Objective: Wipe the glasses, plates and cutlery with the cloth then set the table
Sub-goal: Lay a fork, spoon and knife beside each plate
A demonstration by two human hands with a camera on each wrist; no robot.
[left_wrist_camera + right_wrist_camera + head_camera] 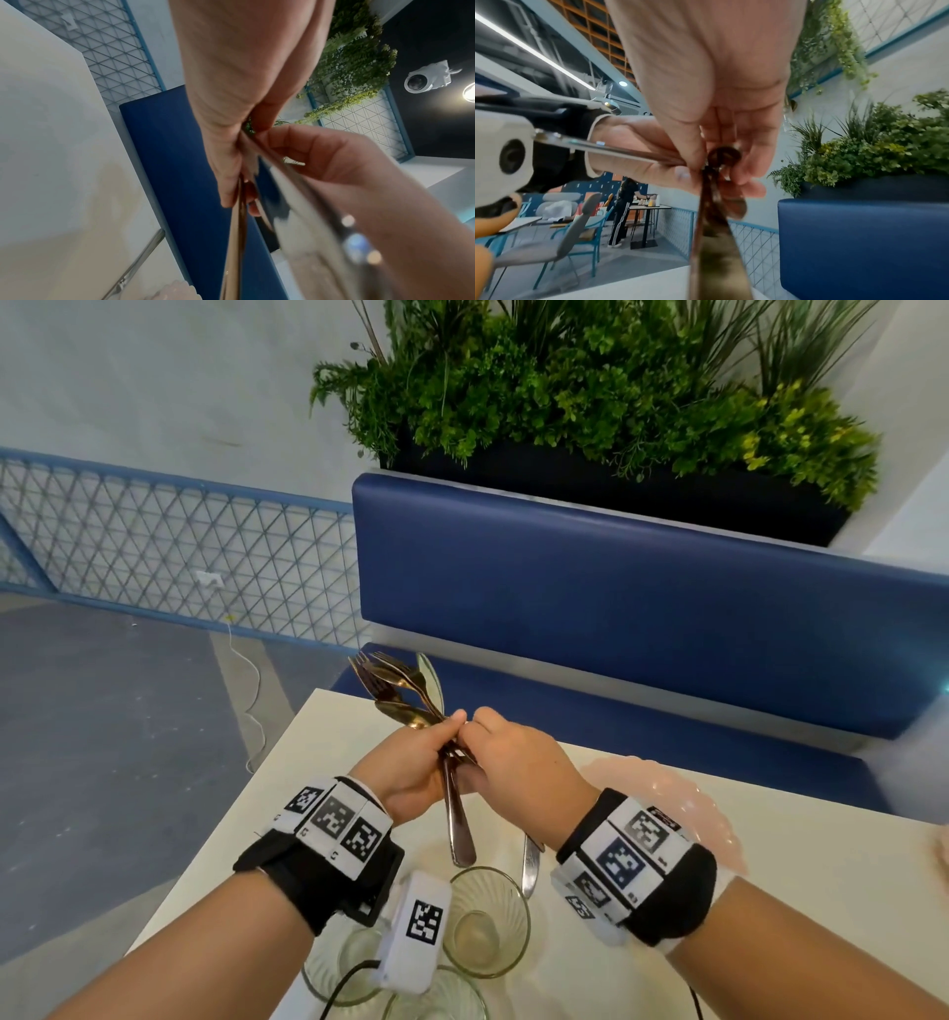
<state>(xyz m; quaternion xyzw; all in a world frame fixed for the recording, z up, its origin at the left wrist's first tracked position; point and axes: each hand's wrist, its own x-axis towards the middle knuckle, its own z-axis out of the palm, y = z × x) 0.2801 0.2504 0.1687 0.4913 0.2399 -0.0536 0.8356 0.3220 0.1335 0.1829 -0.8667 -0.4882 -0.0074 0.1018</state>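
Cutlery point(411, 695), a bundle of forks and spoons, sits in my left hand point(416, 762), fingers curled round the handles, heads fanning up and away from me above the tabletop point(642, 916). My right hand point(518, 757) meets it from the right, fingertips pinching a handle in the bundle. Both wrists hover above the glasses point(485, 922); a pink plate point(683, 809) lies right of them.
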